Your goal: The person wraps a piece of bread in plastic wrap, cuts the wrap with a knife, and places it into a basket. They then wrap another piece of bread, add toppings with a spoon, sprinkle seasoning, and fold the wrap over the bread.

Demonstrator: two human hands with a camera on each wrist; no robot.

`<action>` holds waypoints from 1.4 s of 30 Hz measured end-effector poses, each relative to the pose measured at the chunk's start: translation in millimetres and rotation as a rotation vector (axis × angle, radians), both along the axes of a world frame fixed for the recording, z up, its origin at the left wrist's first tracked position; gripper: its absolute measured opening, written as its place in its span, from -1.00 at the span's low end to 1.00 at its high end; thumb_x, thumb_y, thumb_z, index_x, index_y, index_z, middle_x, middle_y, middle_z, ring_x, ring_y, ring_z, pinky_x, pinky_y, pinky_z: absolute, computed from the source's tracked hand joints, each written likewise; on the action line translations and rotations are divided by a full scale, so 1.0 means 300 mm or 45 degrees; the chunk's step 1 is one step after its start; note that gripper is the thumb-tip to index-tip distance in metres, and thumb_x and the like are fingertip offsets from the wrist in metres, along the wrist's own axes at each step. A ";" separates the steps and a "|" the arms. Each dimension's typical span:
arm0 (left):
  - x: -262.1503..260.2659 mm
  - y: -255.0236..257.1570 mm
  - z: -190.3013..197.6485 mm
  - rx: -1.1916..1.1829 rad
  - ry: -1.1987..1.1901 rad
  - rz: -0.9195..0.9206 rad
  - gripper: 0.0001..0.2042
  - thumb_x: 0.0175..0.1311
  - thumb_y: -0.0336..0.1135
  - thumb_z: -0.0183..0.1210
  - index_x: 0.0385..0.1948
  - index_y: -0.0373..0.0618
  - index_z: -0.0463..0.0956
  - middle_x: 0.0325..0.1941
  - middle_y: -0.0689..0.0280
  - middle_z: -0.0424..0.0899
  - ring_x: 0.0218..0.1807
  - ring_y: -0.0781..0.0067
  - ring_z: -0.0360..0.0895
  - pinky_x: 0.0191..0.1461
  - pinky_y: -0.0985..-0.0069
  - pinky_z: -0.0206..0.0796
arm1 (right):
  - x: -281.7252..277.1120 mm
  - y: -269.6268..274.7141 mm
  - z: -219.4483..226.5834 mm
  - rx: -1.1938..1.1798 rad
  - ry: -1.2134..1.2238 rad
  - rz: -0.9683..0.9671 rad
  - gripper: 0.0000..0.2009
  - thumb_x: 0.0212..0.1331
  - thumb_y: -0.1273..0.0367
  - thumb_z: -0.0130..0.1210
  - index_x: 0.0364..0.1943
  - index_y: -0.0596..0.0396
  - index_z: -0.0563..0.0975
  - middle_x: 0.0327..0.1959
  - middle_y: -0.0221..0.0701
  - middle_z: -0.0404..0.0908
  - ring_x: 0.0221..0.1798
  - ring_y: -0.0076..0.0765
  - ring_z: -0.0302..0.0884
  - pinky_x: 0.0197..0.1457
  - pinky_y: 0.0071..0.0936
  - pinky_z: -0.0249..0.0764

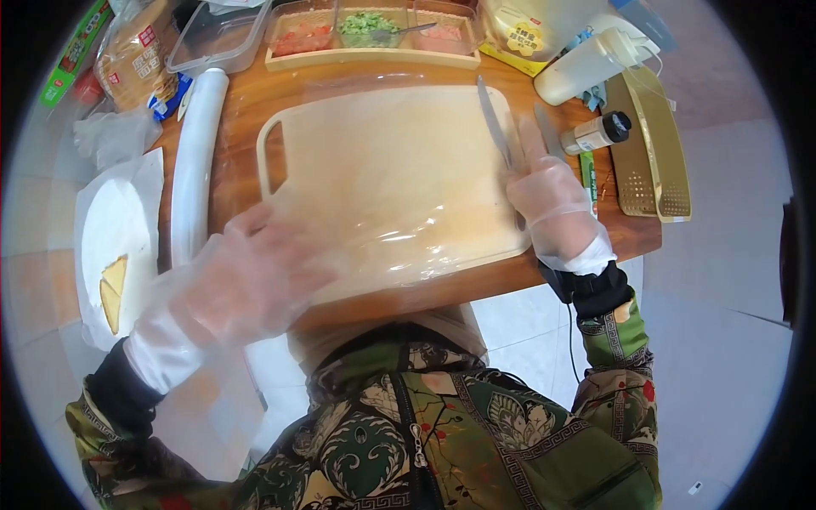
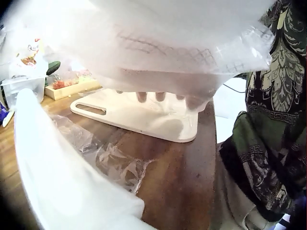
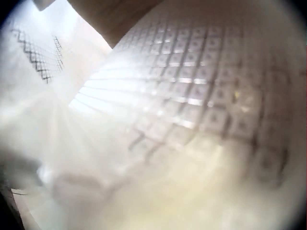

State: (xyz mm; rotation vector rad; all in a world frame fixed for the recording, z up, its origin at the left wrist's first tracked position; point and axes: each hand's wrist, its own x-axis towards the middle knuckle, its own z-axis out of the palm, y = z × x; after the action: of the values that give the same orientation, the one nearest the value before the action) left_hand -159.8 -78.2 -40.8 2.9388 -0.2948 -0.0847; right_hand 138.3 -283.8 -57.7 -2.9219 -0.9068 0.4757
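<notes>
A pale cutting board [image 1: 382,161] lies on the table, covered by a clear plastic film [image 1: 412,246] that wrinkles and shines near the front. Blurred in the head view, my gloved left hand [image 1: 255,263] reaches over the board's front left corner with its fingers spread forward; in the left wrist view its fingertips [image 2: 160,96] hang over the board. At the board's right edge is my gloved right hand [image 1: 552,200], a finger pointing away from me. Beside its thumb a knife [image 1: 493,119] lies along that edge, partly covered by the hand; I cannot tell whether the hand grips it. Glove fills the right wrist view.
A second knife [image 1: 546,132] is beyond the right hand, near a black-capped shaker [image 1: 595,134], a squeeze bottle [image 1: 586,68] and a gold basket [image 1: 646,161]. On the left are a white roll [image 1: 197,161] and cheese on paper [image 1: 113,293]. A wooden tray [image 1: 374,59] of chopped foods stands behind.
</notes>
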 end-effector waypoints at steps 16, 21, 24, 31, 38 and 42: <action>0.107 0.112 0.040 0.051 -0.272 0.085 -0.70 0.02 -0.50 0.29 -0.14 -0.07 0.61 -0.02 0.18 0.62 0.12 0.03 0.55 0.35 0.05 0.29 | 0.014 -0.065 -0.044 0.433 0.153 -0.170 -0.52 0.22 0.22 0.24 0.27 -0.27 0.55 -0.35 -0.35 0.69 -0.28 -0.38 0.64 -0.11 -0.45 0.55; 0.149 0.122 0.045 0.095 -0.355 0.011 -0.65 -0.04 -0.49 0.30 -0.12 -0.05 0.60 -0.07 0.23 0.61 0.06 0.05 0.55 0.30 0.06 0.31 | 0.046 -0.026 -0.041 0.651 0.248 -0.237 -0.59 0.26 0.27 0.23 0.22 -0.26 0.59 -0.38 -0.36 0.68 -0.33 -0.54 0.57 -0.19 -0.47 0.53; 0.157 0.132 0.032 0.133 -0.321 0.028 -0.66 -0.04 -0.49 0.29 -0.13 -0.04 0.60 -0.10 0.23 0.60 0.04 0.07 0.54 0.27 0.08 0.32 | 0.086 -0.060 -0.021 0.480 0.183 -0.176 -0.56 0.26 0.24 0.20 0.26 -0.28 0.55 -0.18 -0.23 0.72 -0.28 -0.19 0.67 -0.10 -0.30 0.55; 0.202 0.180 0.011 0.323 -0.192 0.139 -0.70 0.06 -0.41 0.23 -0.11 -0.04 0.63 -0.05 0.23 0.64 0.12 0.06 0.54 0.29 0.13 0.33 | 0.067 -0.211 -0.028 -0.085 -0.460 0.096 -0.41 0.19 0.24 0.25 0.35 -0.27 0.40 -0.21 -0.19 0.68 -0.05 -0.01 0.65 -0.02 -0.09 0.56; 0.275 0.254 -0.038 0.534 -0.212 0.246 -0.73 0.11 -0.34 0.19 -0.13 -0.12 0.61 0.01 0.21 0.69 0.17 0.13 0.56 0.21 0.23 0.36 | 0.083 -0.224 -0.060 -0.092 -0.335 -0.026 -0.44 0.27 0.31 0.12 0.39 -0.29 0.36 -0.20 -0.15 0.68 -0.09 0.01 0.66 -0.03 -0.09 0.57; 0.293 0.276 -0.044 0.522 0.005 0.381 -0.62 0.31 -0.36 0.10 0.17 -0.06 0.54 0.17 0.25 0.66 0.33 0.03 0.45 0.40 0.18 0.25 | 0.215 -0.409 -0.263 0.164 -0.382 -0.029 -0.47 0.36 0.31 -0.01 0.43 -0.17 0.32 -0.20 -0.17 0.67 -0.12 -0.02 0.65 -0.07 -0.17 0.56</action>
State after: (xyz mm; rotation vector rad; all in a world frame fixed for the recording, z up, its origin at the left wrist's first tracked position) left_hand -72.0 4.5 -54.1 3.3468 0.1901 -0.1207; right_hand 202.9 -406.4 -136.7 -2.9266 -0.8922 -0.0261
